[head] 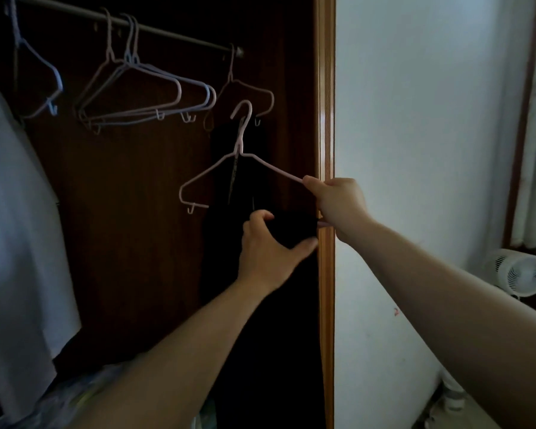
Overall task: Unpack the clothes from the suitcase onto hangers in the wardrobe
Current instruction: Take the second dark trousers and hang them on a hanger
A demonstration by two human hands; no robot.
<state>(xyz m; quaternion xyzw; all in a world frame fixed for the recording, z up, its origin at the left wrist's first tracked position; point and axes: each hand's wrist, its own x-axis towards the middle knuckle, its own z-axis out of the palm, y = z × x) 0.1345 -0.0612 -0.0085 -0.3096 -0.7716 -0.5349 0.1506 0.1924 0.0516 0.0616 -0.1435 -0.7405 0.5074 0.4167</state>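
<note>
Head camera showed my left hand (pixel 270 252) curled round a fold of the black garment (pixel 294 230), thumb underneath. Just beside it, my right hand (pixel 338 202) gripped the right end of the pink hanger (pixel 217 168). The garment hung down dark by the wardrobe's wooden edge (pixel 325 119). The hanger's hook was free below the rail (pixel 167 34), where empty hangers (pixel 143 88) hung, with a pale garment (pixel 19 212) at far left

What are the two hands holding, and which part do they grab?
The right hand grips the pink hanger at the right end of its shoulder. The left hand pinches a fold of dark cloth just below, between thumb and fingers.
</note>
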